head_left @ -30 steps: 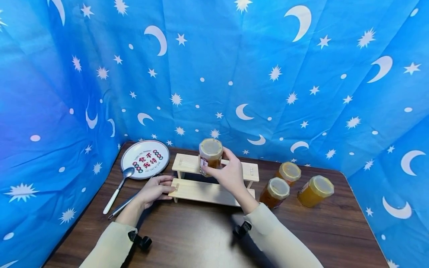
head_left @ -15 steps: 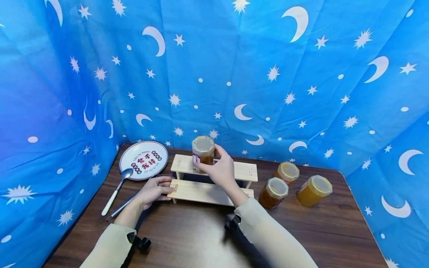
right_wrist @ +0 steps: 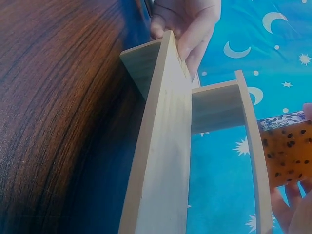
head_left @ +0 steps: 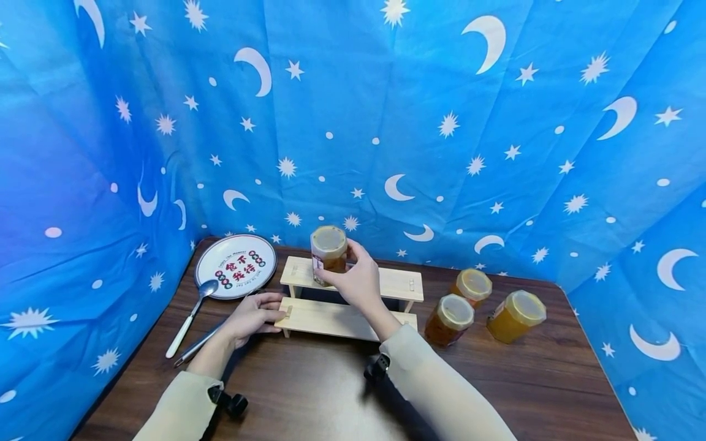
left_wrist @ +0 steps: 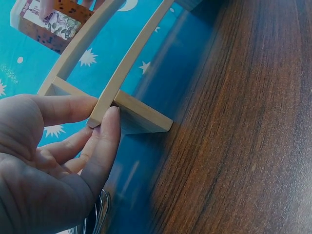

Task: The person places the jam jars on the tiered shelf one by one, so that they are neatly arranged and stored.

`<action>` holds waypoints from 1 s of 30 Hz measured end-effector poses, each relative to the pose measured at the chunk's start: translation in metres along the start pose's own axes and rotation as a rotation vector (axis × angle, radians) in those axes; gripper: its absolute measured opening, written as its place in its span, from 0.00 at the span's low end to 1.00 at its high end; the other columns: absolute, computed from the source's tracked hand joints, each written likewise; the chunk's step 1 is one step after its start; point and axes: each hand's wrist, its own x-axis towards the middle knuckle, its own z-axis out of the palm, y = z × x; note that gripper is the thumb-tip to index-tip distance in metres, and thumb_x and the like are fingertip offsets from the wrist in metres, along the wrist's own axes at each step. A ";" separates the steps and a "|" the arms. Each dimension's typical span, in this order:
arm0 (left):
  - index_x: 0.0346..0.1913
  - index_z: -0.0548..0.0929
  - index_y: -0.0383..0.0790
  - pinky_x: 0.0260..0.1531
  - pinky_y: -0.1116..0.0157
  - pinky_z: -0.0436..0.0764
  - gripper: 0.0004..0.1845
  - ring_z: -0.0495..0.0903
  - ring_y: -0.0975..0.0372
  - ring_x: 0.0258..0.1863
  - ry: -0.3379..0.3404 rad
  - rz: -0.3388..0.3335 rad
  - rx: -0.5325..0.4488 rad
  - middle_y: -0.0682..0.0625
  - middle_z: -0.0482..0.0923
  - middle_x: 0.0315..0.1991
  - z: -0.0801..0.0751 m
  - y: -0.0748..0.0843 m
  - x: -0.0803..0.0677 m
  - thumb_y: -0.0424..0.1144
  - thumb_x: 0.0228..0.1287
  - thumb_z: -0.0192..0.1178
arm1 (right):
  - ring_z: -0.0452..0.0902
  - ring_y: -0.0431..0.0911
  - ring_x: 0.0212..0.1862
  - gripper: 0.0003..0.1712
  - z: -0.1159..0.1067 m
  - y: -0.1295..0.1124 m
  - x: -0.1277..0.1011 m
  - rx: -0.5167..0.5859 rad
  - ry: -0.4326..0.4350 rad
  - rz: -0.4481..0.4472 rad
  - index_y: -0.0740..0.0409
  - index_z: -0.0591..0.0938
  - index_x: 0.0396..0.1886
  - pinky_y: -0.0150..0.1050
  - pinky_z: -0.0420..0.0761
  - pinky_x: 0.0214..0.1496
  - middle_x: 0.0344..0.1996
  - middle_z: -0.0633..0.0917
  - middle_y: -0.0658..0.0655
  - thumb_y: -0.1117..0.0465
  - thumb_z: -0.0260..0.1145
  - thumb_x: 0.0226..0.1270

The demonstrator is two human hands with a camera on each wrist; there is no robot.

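My right hand (head_left: 357, 277) grips a jar (head_left: 329, 248) with a pale lid, close over the left part of the upper shelf of a two-step wooden rack (head_left: 331, 318). Dark seeds dot the jar's orange contents (right_wrist: 287, 151) in the right wrist view, where its base is right at the shelf board. With thumb and fingers my left hand (head_left: 252, 320) pinches the left end of the lower shelf. The left wrist view shows that hand (left_wrist: 63, 151) on the board's end, beside the rack's leg (left_wrist: 144, 112).
Three more lidded jars stand right of the rack: a dark amber one (head_left: 449, 321), one behind it (head_left: 473, 285), and a yellow one (head_left: 515, 317). A lettered plate (head_left: 236, 266) with a spoon (head_left: 190, 318) leaning on it lies left, near a metal handle (head_left: 198, 348).
My right hand has carried the jar leftward along the upper shelf and slightly lower. The left hand keeps its hold on the rack's lower shelf.
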 end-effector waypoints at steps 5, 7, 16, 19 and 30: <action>0.65 0.68 0.33 0.39 0.57 0.85 0.31 0.81 0.56 0.41 0.008 0.002 0.013 0.37 0.72 0.55 0.000 0.001 -0.001 0.29 0.58 0.64 | 0.73 0.40 0.50 0.42 -0.002 -0.004 -0.002 0.024 -0.042 0.007 0.36 0.71 0.62 0.44 0.81 0.49 0.49 0.78 0.41 0.42 0.78 0.44; 0.65 0.68 0.33 0.39 0.58 0.85 0.31 0.81 0.56 0.41 0.014 0.004 0.016 0.37 0.72 0.55 0.000 0.000 -0.001 0.29 0.58 0.64 | 0.73 0.40 0.51 0.44 -0.003 -0.004 -0.003 0.034 -0.056 0.011 0.35 0.69 0.64 0.46 0.81 0.51 0.50 0.77 0.41 0.43 0.78 0.44; 0.65 0.67 0.33 0.39 0.57 0.85 0.31 0.81 0.55 0.41 0.001 0.006 0.013 0.37 0.72 0.55 -0.001 -0.002 0.001 0.29 0.58 0.64 | 0.75 0.43 0.51 0.48 -0.019 -0.005 -0.014 0.068 -0.048 -0.001 0.40 0.67 0.67 0.51 0.81 0.50 0.52 0.77 0.46 0.51 0.80 0.44; 0.65 0.67 0.33 0.39 0.57 0.85 0.31 0.81 0.55 0.42 0.002 0.007 0.014 0.37 0.73 0.54 -0.002 -0.002 0.003 0.29 0.58 0.64 | 0.74 0.46 0.54 0.49 -0.026 -0.004 -0.020 0.092 -0.045 -0.008 0.42 0.67 0.67 0.50 0.81 0.52 0.54 0.77 0.48 0.53 0.80 0.45; 0.65 0.68 0.33 0.39 0.57 0.85 0.31 0.80 0.54 0.42 -0.002 0.012 0.006 0.37 0.73 0.54 -0.003 -0.004 0.005 0.29 0.58 0.64 | 0.74 0.47 0.56 0.45 -0.067 0.004 -0.046 0.003 0.003 -0.085 0.41 0.69 0.66 0.49 0.79 0.55 0.58 0.77 0.54 0.46 0.77 0.47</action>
